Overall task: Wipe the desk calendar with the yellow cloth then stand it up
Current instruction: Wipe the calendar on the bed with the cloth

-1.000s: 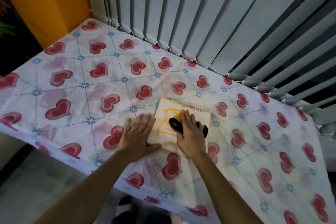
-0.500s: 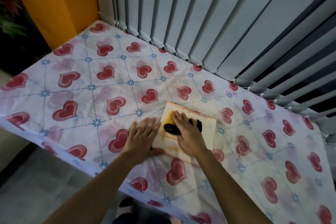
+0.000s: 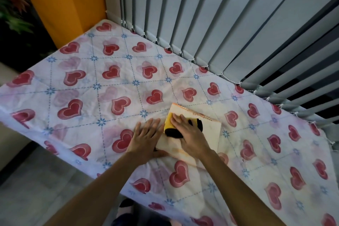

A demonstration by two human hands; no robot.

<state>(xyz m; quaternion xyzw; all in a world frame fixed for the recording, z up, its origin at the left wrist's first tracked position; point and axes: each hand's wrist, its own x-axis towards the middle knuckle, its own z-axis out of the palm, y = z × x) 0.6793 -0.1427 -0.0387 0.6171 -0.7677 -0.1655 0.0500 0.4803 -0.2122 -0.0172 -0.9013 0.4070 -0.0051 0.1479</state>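
A cream desk calendar (image 3: 211,130) with a spiral binding along its far edge lies flat on the heart-patterned tablecloth (image 3: 95,90). My right hand (image 3: 189,132) presses a yellow and black cloth (image 3: 169,121) down on the calendar's left part, fingers spread over it. Most of the cloth is hidden under that hand. My left hand (image 3: 146,137) lies flat with fingers apart beside the calendar's left edge, its thumb against the near corner.
Grey vertical blinds (image 3: 220,24) hang along the table's far edge, close behind the calendar. An orange wall (image 3: 60,2) stands at the far left corner. The table's near edge drops to the floor (image 3: 36,189) at the lower left.
My right hand has slid the cloth leftward across the calendar, from its middle to its left part. The left hand stays beside the left edge. The camera has shifted slightly.
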